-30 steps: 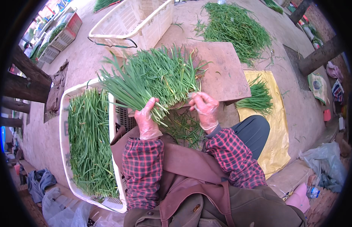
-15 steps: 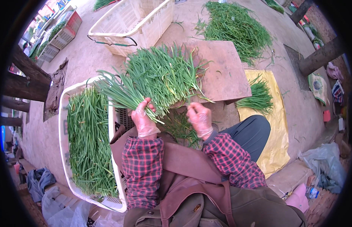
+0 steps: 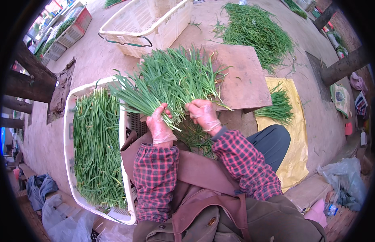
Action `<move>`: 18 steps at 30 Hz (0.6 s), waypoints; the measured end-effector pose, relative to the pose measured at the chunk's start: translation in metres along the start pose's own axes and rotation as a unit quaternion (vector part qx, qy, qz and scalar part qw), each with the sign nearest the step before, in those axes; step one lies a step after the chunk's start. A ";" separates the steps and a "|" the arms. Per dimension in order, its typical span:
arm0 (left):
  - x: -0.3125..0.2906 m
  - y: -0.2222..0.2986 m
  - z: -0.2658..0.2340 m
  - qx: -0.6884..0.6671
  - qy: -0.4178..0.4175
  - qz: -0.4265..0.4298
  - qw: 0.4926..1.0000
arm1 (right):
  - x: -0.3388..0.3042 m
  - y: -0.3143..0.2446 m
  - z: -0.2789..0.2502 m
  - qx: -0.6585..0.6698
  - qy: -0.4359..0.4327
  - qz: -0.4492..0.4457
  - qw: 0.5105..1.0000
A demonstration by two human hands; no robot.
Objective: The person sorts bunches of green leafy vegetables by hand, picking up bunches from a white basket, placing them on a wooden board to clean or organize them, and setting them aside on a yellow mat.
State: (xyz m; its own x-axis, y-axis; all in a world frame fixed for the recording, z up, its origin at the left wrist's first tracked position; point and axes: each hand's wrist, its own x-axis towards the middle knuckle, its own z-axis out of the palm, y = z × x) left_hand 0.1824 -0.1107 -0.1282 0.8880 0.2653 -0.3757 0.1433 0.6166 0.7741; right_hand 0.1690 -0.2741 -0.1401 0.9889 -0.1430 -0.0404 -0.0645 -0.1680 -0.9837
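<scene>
Bundle of green stalks point(image 3: 141, 99) is grasped in the left grip point(image 3: 159, 126), by the near left corner of the surface point(image 3: 246, 76); whether the right grip point(image 3: 204, 115), beside its near edge, pinches anything, I cannot tell. Loosened left fingers could scatter the bundle.

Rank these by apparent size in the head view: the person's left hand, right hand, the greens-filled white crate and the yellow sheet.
1. Greens-filled white crate, clearly largest.
2. Yellow sheet, judged by its visible part.
3. Left hand and right hand: too alike to rank.
</scene>
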 end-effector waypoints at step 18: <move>0.003 0.005 0.007 0.012 0.007 -0.005 1.000 | 0.008 -0.147 -0.156 0.156 -0.034 -0.034 0.987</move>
State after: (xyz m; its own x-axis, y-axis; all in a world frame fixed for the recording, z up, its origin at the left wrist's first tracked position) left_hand 0.1886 -0.1125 -0.1219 0.8806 0.2686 -0.3904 0.1628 0.6022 0.7816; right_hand 0.1654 -0.4022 0.0318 0.9969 -0.0746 0.0266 0.0366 0.1359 -0.9900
